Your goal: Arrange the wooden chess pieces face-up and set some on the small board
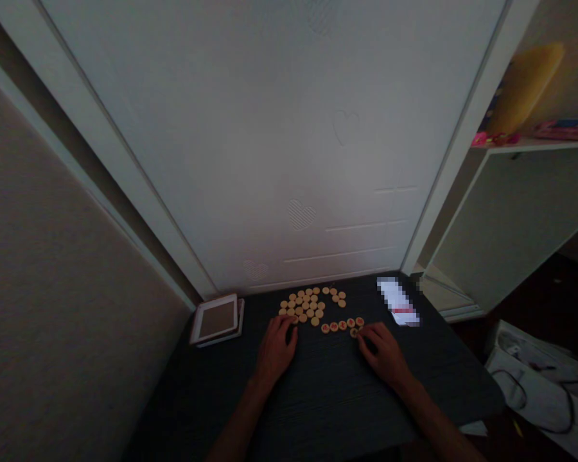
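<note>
Many round wooden xiangqi pieces (pixel 307 299) lie blank side up in a loose cluster on the dark table. At the cluster's near left edge, my left hand (pixel 277 346) has its thumb and fingertips closed at one piece (pixel 294 319). Nearer to me is a short row of pieces with red characters (pixel 342 325), face up. Just below that row's right end sits a piece with a dark character (pixel 354 333). My right hand (pixel 383 353) pinches at its right side with the thumb and fingers. Part of each touched piece is hidden by the fingers.
On the table's left side, a flat framed box (pixel 216 319) lies on another flat item. A bright, blurred phone-like rectangle (pixel 397 301) is at the back right. Behind the table stands a white panel (pixel 289 147) with hearts. A white bag (pixel 539 378) rests low at right.
</note>
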The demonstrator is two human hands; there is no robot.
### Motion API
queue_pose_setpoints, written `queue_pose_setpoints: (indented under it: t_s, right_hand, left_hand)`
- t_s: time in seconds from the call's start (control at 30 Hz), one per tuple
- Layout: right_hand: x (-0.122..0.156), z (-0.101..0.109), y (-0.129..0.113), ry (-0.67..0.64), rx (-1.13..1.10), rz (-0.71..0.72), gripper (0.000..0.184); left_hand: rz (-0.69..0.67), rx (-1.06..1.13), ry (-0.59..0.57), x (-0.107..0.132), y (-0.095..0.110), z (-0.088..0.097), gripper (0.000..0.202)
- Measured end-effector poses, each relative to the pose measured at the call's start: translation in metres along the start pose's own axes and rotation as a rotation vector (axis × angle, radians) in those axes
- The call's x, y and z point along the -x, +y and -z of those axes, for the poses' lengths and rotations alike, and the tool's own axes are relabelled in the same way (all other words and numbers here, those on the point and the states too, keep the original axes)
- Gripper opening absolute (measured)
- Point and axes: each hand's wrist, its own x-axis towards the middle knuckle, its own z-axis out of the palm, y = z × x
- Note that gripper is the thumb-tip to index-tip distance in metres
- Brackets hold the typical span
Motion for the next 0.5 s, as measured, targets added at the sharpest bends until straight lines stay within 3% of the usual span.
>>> queue_pose_setpoints:
  t_s: [0.23, 0.5]
  right_hand:
    - [-0.001, -0.003, -0.014, -0.047, -0.06, 0.035, 0.015]
    - [-0.009, -0.019, -0.055, -0.149, -0.197, 0.046, 0.013]
  left_hand:
    - [-0.071, -0.153, -0.034, 0.012, -0.008, 0.007, 0.025]
    - [-0.085, -0.116, -0.15, 0.03, 0.004, 0.011, 0.013]
